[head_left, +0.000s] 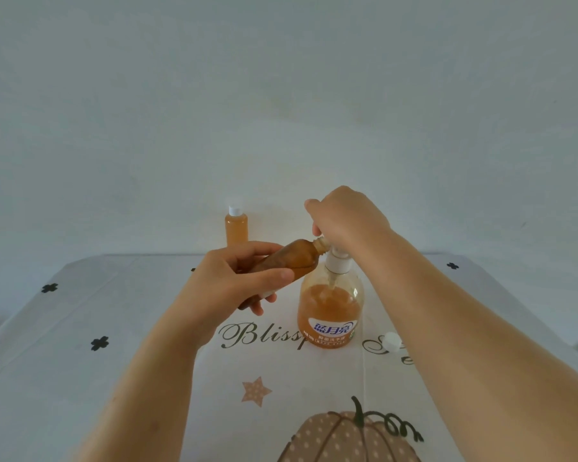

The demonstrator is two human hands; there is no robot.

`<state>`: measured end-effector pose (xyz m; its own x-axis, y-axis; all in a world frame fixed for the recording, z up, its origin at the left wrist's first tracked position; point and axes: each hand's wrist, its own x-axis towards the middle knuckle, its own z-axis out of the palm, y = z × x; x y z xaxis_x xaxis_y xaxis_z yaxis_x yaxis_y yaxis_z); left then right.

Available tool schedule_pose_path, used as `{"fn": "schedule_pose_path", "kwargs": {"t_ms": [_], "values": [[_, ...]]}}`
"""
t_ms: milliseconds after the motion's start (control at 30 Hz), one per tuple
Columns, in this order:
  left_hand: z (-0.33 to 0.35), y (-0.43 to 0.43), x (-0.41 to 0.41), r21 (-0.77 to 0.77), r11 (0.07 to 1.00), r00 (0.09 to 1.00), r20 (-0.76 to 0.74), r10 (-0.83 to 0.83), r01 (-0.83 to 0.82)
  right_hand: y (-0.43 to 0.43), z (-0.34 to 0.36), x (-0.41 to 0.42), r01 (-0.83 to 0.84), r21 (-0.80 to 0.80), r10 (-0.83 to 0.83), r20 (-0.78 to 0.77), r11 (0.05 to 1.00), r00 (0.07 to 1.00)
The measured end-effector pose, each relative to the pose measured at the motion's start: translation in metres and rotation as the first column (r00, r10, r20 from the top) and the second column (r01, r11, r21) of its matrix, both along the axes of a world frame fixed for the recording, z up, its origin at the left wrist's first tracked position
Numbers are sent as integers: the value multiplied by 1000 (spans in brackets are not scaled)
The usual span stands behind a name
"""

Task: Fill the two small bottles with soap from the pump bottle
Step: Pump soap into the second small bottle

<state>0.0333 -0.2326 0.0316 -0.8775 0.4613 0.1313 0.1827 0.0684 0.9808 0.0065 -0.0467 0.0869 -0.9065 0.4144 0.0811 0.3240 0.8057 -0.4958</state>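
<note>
A pump bottle [329, 315] about half full of orange soap stands in the middle of the table. My right hand [347, 218] rests on top of its white pump head, fingers curled over it. My left hand [234, 281] grips a small uncapped bottle [297, 258], tilted almost flat, its open neck held at the pump's nozzle; it holds orange soap. A second small bottle [236, 228], full of orange soap and closed with a white cap, stands upright at the table's far edge to the left.
A loose white cap [391, 341] lies on the tablecloth [114, 328] right of the pump bottle, beside my right forearm. The cloth is white with black clovers, lettering, a star and a pumpkin print. A plain wall rises behind the table.
</note>
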Motion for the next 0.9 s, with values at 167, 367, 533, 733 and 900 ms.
{"fn": "schedule_pose_path", "kwargs": {"t_ms": [167, 367, 533, 733, 900], "values": [[3, 0, 2, 29, 1000, 1000, -7, 12, -12, -2, 6, -1, -14, 107, 14, -4, 994, 1000], [1, 2, 2, 31, 999, 1000, 1, 14, -14, -3, 5, 1, -15, 16, 15, 16, 1000, 1000], [2, 1, 1, 37, 999, 1000, 9, 13, -14, -2, 3, -1, -14, 33, 14, -1, 999, 1000], [1, -1, -1, -44, 999, 1000, 10, 1, 0, 0, -11, -5, -5, 8, 5, -17, 1000, 1000], [0, 0, 0, -53, 999, 1000, 0, -1, 1, 0, -12, -5, -6, -25, 5, -22, 1000, 1000]]}}
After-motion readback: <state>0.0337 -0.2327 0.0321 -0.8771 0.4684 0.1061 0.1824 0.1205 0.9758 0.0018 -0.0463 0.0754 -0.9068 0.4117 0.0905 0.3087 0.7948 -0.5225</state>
